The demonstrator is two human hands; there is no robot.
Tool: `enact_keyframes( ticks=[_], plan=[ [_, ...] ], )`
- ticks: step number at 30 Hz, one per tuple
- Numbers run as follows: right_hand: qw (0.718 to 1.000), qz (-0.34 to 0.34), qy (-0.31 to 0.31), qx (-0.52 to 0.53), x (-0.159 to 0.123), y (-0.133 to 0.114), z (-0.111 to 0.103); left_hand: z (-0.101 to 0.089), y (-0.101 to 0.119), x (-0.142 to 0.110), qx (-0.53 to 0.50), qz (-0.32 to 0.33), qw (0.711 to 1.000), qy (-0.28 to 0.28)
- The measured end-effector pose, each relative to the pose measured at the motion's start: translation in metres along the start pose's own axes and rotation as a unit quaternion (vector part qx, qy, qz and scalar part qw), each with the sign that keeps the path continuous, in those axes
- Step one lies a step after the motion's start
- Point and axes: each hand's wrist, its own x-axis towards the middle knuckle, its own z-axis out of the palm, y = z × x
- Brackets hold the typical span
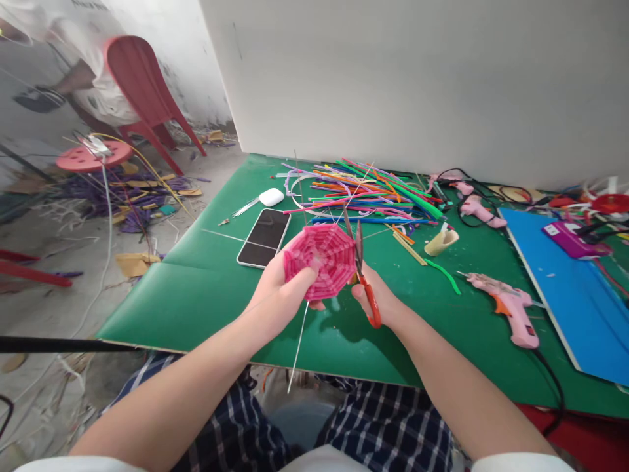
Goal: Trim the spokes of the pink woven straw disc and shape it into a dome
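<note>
A pink woven octagonal disc [330,252], with thin pale spokes sticking out past its edge, is gripped by my left hand [289,278]; the thumb lies across its face. My right hand [376,292] is closed on a pair of scissors [371,303] with orange handles. The dark blades point up and away from me, slightly apart, beside the disc's right edge. One long white spoke [299,347] hangs down toward the table's front edge. Just left of the disc lies a phone [264,237] with a dark screen.
Colourful pipe cleaners [363,190] are heaped at the back of the green table [196,295]. A white case [271,197] lies near the phone. To the right are a pink glue gun [506,305], a beige cup [441,242] and a blue board [565,288]. A person sits on a red chair [140,85].
</note>
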Motion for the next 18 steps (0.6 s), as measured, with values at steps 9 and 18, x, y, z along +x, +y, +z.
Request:
enact_keyframes(
  ticks=[9, 18],
  plan=[
    [0.995, -0.01, -0.044, 0.088, 0.002, 0.0045, -0.0019, -0.0008, -0.0011, 0.0006, 0.025, 0.009, 1.0, 0.001],
    [0.994, -0.001, -0.047, 0.103, 0.0023, 0.0019, -0.0026, -0.0007, -0.0019, 0.0007, 0.017, 0.003, 1.0, 0.011]
  ],
)
